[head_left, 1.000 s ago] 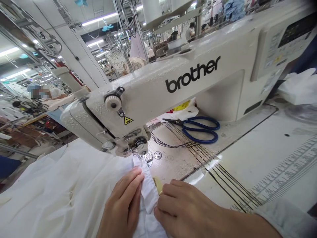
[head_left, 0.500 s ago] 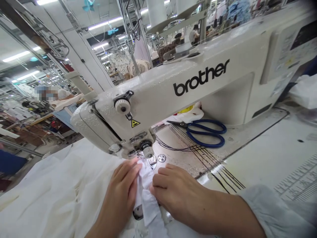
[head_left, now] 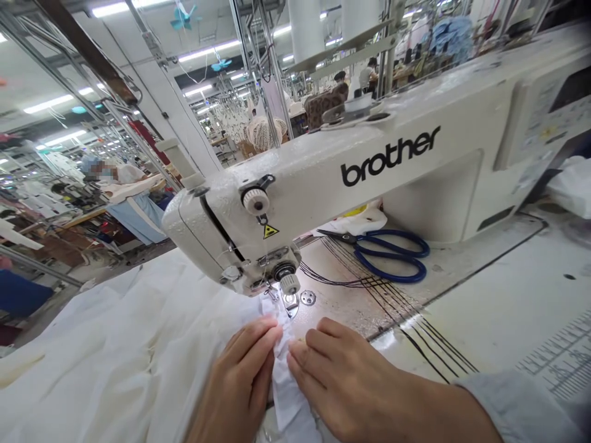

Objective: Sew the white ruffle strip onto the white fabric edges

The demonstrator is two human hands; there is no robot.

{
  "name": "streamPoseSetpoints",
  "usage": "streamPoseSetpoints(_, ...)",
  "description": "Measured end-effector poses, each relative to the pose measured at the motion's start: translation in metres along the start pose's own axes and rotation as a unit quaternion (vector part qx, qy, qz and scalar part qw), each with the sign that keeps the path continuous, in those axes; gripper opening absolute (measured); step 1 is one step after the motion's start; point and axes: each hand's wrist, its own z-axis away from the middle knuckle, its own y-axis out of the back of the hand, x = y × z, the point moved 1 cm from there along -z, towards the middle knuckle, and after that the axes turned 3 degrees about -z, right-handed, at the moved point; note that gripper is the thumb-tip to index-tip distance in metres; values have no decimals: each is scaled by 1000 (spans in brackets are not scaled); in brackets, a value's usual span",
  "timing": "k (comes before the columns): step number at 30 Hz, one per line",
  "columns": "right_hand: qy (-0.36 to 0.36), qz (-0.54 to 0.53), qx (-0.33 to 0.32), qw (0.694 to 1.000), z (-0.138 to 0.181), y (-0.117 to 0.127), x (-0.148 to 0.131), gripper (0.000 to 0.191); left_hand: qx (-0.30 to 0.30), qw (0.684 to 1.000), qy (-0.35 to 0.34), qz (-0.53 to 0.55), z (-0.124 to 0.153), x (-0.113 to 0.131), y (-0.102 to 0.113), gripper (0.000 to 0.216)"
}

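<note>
One left hand (head_left: pixel 244 375) laid on one white strip (head_left: pixel 287 397), its grip unclear, one right hand (head_left: pixel 339 372) pinching the edge, strip leading under one sewing machine (head_left: pixel 314 178), one pair of scissors (head_left: pixel 362 242) on the counter (head_left: pixel 489 283)

Lights (head_left: pixel 210 50) are glowing overhead; teal fans (head_left: pixel 183 18) are hanging nearby; a white pillar (head_left: pixel 148 80) is standing behind; grey floor (head_left: pixel 143 249) is showing left.
</note>
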Motion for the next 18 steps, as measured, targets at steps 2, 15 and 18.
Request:
streamPoseSetpoints(2,-4,-3,-5,1000,0,1,0,19,0,1000,2,2,1,0,0,29)
streamPoseSetpoints(15,-24,-18,-35,999,-9,-4,12,7,-10,999,28,-11,-6,-13,-5,32)
streamPoseSetpoints(18,-4,-19,-30,999,1,9,2,17,-6,1000,-11,6,-1,-10,0,37)
